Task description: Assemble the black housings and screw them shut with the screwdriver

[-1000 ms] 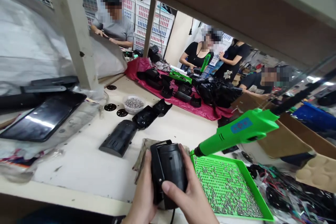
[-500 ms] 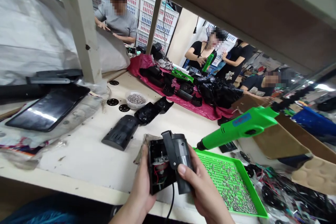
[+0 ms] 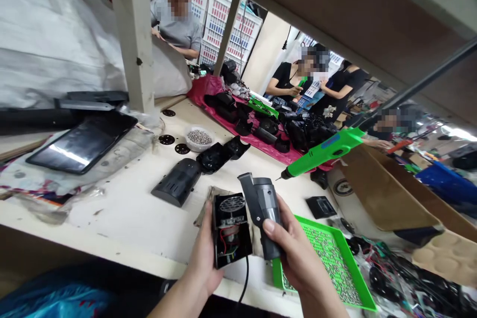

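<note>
My left hand (image 3: 207, 253) holds an open black housing (image 3: 231, 231) from its left side; a round grille, red wires and a motor-like part show inside, and a black cord hangs from its bottom. My right hand (image 3: 290, 238) grips a dark grey cylindrical part (image 3: 267, 203) with a hinged lever, its thumb on the front. A gap separates the two parts. Beyond the right hand, a green electric screwdriver (image 3: 324, 153) hangs with its bit pointing down-left. Beside that hand is a green tray (image 3: 335, 263) of small screws.
Black shell pieces (image 3: 179, 181) and a bowl of small metal parts (image 3: 198, 137) lie further back. A tablet (image 3: 84, 141) is at left. Black parts cover a pink sheet (image 3: 203, 90). A cardboard box (image 3: 387, 194) and wires (image 3: 395, 278) are at right. Several people sit or stand behind.
The grey part has moved right, away from the housing, exposing the round grille. The green screwdriver has swung up and away from my right hand. The whole view has shifted slightly.
</note>
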The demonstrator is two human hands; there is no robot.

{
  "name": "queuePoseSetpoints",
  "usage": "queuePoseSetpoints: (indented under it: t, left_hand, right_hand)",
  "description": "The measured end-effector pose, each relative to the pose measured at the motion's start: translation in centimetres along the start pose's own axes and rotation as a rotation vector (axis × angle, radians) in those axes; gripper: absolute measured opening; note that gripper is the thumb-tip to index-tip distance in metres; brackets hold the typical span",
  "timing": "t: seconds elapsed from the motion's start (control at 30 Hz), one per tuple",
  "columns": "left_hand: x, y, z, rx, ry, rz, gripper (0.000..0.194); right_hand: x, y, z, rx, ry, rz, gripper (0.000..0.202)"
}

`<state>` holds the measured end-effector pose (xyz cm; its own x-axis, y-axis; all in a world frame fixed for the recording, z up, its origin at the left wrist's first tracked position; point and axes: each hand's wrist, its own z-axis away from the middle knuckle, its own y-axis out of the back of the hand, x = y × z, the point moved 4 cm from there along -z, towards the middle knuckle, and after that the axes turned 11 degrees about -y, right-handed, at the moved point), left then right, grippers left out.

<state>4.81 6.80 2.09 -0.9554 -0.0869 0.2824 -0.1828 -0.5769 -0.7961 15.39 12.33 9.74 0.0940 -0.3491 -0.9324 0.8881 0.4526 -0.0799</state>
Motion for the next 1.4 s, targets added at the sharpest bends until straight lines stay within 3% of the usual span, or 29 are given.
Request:
queuePoseSetpoints:
  t: [0.07, 0.23, 0.4, 0.57, 0.7, 0.8, 0.9, 1.07, 1.17, 1.3, 1.4]
  left_hand:
    - [0.3, 0.2, 0.3, 0.015, 0.020, 0.022, 0.050]
    - [1.4, 1.1, 0.8, 0.083, 0.105, 0.028, 0.044]
    - [1.9, 1.3, 0.4, 0.022, 0.132, 0.030, 0.041]
    - [1.7, 1.5, 0.0, 0.041, 0.139, 0.012, 0.043]
    - [1.6, 1.5, -0.2, 0.056, 0.127, -0.015, 0.044]
    - [1.4, 1.4, -0.2, 0.076, 0.146, -0.012, 0.040]
    - [1.2, 1.2, -0.2, 0.077, 0.148, 0.015, 0.036]
    - [1.1, 0.8, -0.1, 0.074, 0.117, 0.011, 0.036]
    - [1.1, 0.7, 0.0, 0.073, 0.116, -0.007, 0.038]
    - [1.0, 0.4, 0.1, 0.059, 0.129, -0.047, 0.044]
    - [1.0, 0.1, 0.2, 0.031, 0.131, -0.070, 0.048]
  right_hand:
    - [-0.4, 0.6, -1.1, 0.042, 0.019, 0.071, 0.077]
    - [0.0, 2.4, -6.5, 0.192, 0.084, 0.536, 0.093]
    - [1.9, 2.5, -10.1, 0.227, 0.170, 0.707, 0.097]
    - [0.7, 1.8, -7.9, 0.263, 0.395, 0.794, 0.063]
    - [-1.5, 0.6, -4.8, 0.173, 0.648, 0.850, 0.024]
    - [-2.4, -0.5, -3.2, 0.112, 0.903, 1.007, 0.016]
    - [-2.3, -0.9, -2.8, 0.059, 1.005, 1.133, 0.016]
    - [-2.1, -1.0, -2.3, -0.020, 1.063, 1.280, 0.019]
    - [-2.4, -1.1, -2.0, 0.009, 1.072, 1.226, 0.016]
    - [-2.9, -0.4, -2.8, 0.101, 0.902, 0.886, 0.008]
    - [-2.5, -0.2, -4.0, 0.066, 0.767, 0.805, 0.006]
